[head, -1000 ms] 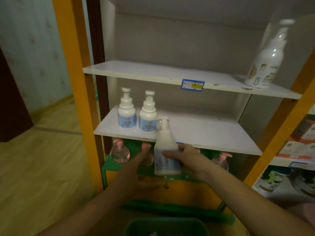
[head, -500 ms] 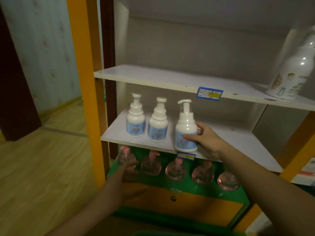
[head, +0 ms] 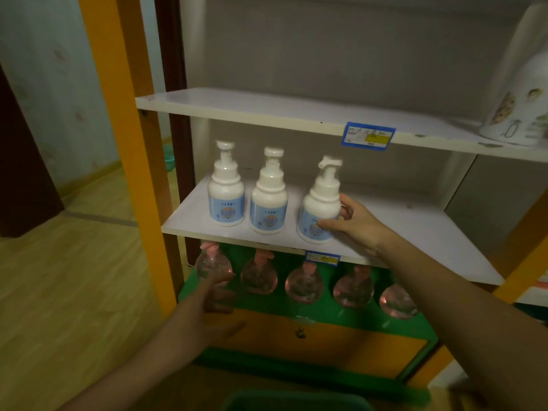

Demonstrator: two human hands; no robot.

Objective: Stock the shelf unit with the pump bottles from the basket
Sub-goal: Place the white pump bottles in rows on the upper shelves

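Three white plastic pump bottles with blue labels sit on the white middle shelf. Left hand hangs low, fingers loosely spread, nothing in them, by the leftmost round pink bottle. Right hand has thumb and fingers wrapped round the third white pump bottle, standing upright just left of its palm.

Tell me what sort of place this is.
Probably a small shop or a mock-up of one. Price tags are clipped to the shelf edges, identical white pump bottles stand in a row, and pink round bottles line the green shelf below.
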